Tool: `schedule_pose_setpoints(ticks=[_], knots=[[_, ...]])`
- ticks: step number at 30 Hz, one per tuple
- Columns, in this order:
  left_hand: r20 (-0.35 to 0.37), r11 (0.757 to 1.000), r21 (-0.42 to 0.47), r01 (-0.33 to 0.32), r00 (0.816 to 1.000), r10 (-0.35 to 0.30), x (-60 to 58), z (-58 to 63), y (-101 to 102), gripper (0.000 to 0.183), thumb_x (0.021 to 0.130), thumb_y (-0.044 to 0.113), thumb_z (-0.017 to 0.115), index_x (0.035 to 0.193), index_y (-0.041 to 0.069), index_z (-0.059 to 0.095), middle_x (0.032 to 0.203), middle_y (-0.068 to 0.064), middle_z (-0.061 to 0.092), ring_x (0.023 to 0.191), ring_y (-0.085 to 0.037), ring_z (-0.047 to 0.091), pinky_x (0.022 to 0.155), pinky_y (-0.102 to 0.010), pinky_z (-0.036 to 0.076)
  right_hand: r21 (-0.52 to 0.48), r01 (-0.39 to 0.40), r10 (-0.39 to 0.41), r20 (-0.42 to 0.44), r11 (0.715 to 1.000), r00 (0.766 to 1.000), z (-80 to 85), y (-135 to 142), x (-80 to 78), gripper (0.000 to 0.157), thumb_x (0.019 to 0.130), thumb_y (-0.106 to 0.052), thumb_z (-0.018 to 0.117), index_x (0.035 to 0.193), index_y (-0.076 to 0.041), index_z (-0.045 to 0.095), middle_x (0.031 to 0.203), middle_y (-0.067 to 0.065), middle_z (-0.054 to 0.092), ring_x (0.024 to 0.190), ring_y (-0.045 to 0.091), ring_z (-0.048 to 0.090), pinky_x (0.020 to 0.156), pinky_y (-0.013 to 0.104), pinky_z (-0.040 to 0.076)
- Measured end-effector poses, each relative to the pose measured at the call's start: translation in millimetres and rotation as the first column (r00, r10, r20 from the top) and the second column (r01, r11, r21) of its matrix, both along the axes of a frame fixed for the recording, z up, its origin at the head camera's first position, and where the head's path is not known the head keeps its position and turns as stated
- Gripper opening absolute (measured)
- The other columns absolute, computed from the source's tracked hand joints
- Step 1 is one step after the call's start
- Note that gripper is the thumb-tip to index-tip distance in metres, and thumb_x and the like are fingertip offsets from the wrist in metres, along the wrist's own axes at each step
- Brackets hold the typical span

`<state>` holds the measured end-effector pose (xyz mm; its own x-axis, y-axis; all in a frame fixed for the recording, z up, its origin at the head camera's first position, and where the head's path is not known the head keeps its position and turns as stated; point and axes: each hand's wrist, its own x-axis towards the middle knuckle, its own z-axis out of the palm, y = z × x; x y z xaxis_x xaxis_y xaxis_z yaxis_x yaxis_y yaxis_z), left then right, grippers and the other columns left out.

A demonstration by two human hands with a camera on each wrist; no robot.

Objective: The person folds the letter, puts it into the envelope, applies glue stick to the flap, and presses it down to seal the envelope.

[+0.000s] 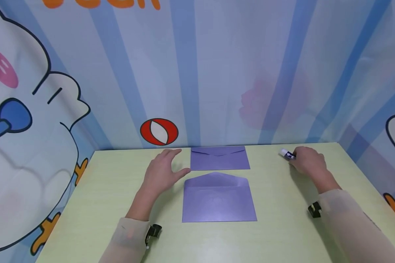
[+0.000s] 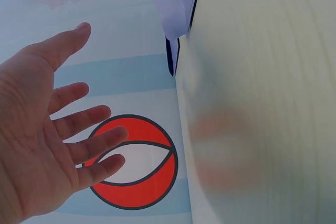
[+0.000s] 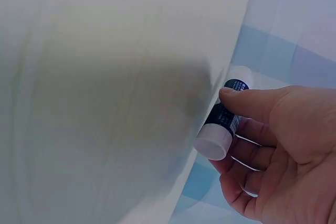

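Observation:
In the head view my right hand [image 1: 308,160] is at the right rear of the table, gripping a glue stick [image 1: 287,153] with white ends and a dark label. The right wrist view shows the thumb and fingers pinching the glue stick [image 3: 223,114] around its label. My left hand [image 1: 162,171] has its fingers spread and holds nothing, its thumb tip beside the left edge of the rear purple envelope [image 1: 217,162]. That envelope lies with its flap folded down. In front of it lies a second purple envelope [image 1: 219,204], its flap raised toward the back.
A pale wooden table [image 1: 115,190] carries everything. Its rear edge meets a blue striped backdrop [image 1: 214,73] printed with cartoon figures and a red-and-white ball [image 1: 159,132]. Small black clips [image 1: 153,231] sit at both sleeve cuffs.

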<state>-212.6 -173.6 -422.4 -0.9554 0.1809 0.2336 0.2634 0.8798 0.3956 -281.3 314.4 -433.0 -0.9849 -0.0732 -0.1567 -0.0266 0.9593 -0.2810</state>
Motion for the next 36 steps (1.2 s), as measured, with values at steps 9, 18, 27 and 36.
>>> schedule_pose_setpoints(ticks=[9, 18, 27, 36], knots=[[-0.012, 1.0, 0.014, 0.008, 1.0, -0.008, 2.0, 3.1, 2, 0.074, 0.092, 0.049, 0.081, 0.151, 0.011, 0.058, 0.149, -0.012, 0.06, 0.136, -0.035, 0.056, 0.112, -0.056, 0.047, -0.118, -0.019, 0.014, -0.046, 0.993, 0.999, 10.5, -17, 4.8, 0.03, 0.105, -0.026, 0.065, 0.113, 0.004, 0.068, 0.088, 0.012, 0.067, 0.076, 0.028, 0.056, 0.071, 0.045, 0.043], [-0.001, 0.999, 0.041, 0.015, 1.0, -0.015, 8.3, 7.7, 14, 0.073, 0.092, 0.048, 0.082, 0.151, 0.012, 0.059, 0.147, -0.01, 0.061, 0.135, -0.032, 0.057, 0.111, -0.054, 0.048, -0.359, -0.085, 0.055, -0.095, 0.929, 0.994, 20.4, -60, 20.4, 0.038, 0.103, -0.026, 0.07, 0.124, 0.006, 0.069, 0.11, 0.018, 0.072, 0.086, 0.026, 0.065, 0.067, 0.035, 0.051], [0.044, 0.986, 0.159, 0.054, 0.997, -0.062, 20.8, 13.9, 37, 0.073, 0.091, 0.049, 0.083, 0.151, 0.015, 0.059, 0.147, -0.005, 0.061, 0.136, -0.026, 0.057, 0.111, -0.048, 0.05, -0.545, -0.136, 0.105, -0.088, 0.827, 0.991, 24.1, -111, 38.8, 0.038, 0.103, -0.026, 0.072, 0.125, 0.005, 0.068, 0.113, 0.016, 0.072, 0.1, 0.029, 0.07, 0.076, 0.036, 0.055], [0.075, 0.967, 0.235, 0.101, 0.99, -0.122, 32.4, 12.4, 60, 0.068, 0.092, 0.043, 0.084, 0.149, 0.014, 0.061, 0.145, -0.003, 0.062, 0.135, -0.023, 0.058, 0.109, -0.045, 0.051, -0.72, -0.127, 0.137, -0.045, 0.682, 0.99, 17.5, -161, 57.2, 0.038, 0.098, -0.026, 0.078, 0.122, 0.003, 0.067, 0.111, 0.012, 0.071, 0.1, 0.025, 0.066, 0.084, 0.035, 0.056]])
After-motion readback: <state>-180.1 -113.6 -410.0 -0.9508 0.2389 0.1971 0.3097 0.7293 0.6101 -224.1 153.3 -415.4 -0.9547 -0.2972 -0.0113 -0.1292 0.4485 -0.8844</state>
